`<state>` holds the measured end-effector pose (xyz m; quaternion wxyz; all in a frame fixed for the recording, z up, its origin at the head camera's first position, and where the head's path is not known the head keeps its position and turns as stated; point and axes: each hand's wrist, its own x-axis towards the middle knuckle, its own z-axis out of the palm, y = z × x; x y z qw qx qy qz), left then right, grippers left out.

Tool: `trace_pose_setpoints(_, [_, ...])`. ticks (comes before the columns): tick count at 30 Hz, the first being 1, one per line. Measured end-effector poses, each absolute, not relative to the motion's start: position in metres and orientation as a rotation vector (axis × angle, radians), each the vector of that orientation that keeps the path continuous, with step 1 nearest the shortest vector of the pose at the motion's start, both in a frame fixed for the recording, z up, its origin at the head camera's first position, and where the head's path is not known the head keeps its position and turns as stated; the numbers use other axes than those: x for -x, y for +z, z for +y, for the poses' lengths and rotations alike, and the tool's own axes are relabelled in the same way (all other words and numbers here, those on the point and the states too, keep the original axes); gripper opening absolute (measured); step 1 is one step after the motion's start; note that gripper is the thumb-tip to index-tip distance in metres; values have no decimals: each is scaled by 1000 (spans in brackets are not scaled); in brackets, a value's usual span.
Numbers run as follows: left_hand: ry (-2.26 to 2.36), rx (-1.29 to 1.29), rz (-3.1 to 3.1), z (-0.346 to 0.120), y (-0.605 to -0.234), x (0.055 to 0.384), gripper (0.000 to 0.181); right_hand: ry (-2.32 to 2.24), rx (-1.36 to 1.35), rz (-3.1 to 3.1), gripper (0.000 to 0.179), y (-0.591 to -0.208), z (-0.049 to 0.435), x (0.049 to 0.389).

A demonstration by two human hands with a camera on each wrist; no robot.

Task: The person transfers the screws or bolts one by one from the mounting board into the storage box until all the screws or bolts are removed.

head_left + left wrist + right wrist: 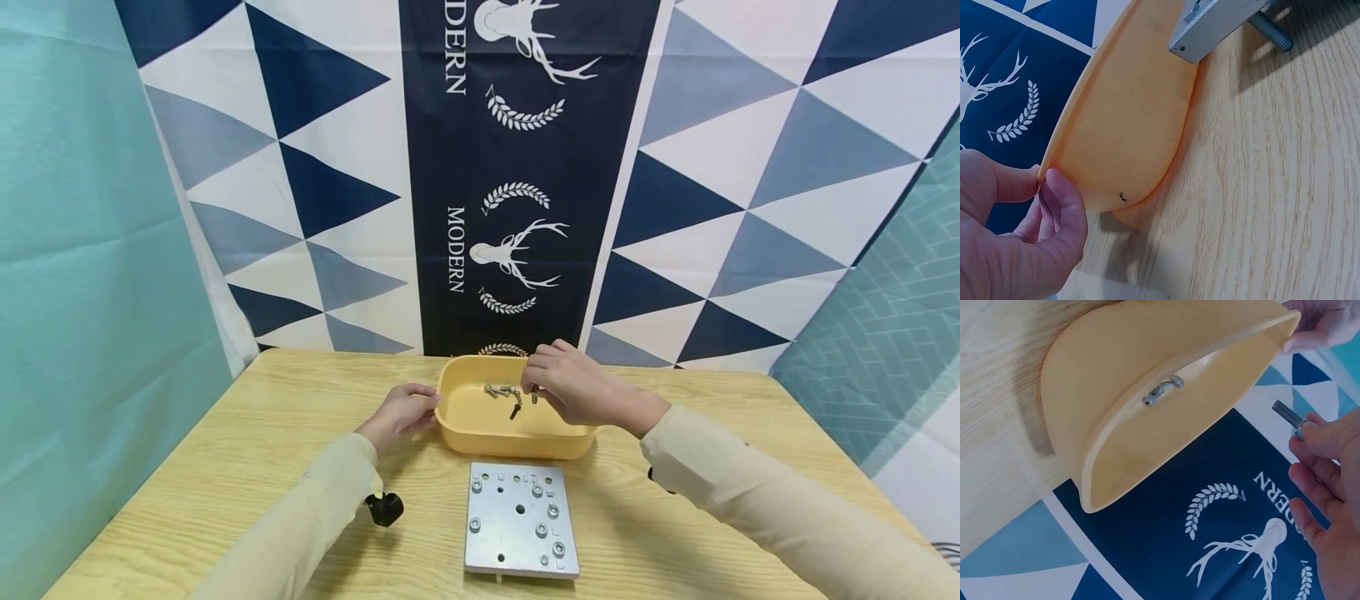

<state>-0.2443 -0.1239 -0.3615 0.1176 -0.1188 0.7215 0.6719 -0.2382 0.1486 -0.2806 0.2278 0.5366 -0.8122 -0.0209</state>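
My left hand (405, 412) pinches the left rim of a yellow plastic bin (517, 446) between thumb and fingers, as the left wrist view shows closely. Over the bin's right side, my right hand (566, 385) holds a silver bolt (1287, 414) by its head, between thumb and forefinger, with the threaded end sticking out. Several loose silver bolts (501, 390) lie on the bin floor, along with one dark bolt (515, 411). In front of the bin is a grey metal plate (517, 529) with several bolts set in it and some bare holes.
The bin and plate stand on a light wooden table (300, 417). A small black object (386, 508) shows beside the left sleeve. Behind the table hangs a patterned cloth (510, 167). In the left wrist view, a bolt shank (1270, 31) sticks out beneath the plate.
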Motion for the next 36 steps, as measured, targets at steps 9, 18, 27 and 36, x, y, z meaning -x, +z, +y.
trace_pose_setpoints(9, [1974,352,2108,-124,-363,245,26,-74,-1454,-2252,23,-284,149,254])
trace_pose_setpoints(18, [1978,356,2097,-124,-363,246,26,-78,-1455,-2290,24,-287,146,268])
trace_pose_setpoints(27, [1980,347,2096,-125,-363,247,26,-91,-1434,-2370,21,-282,140,277])
trace_pose_setpoints(36, [1994,377,2095,-125,-363,246,23,-95,-1447,-2387,19,-282,132,289])
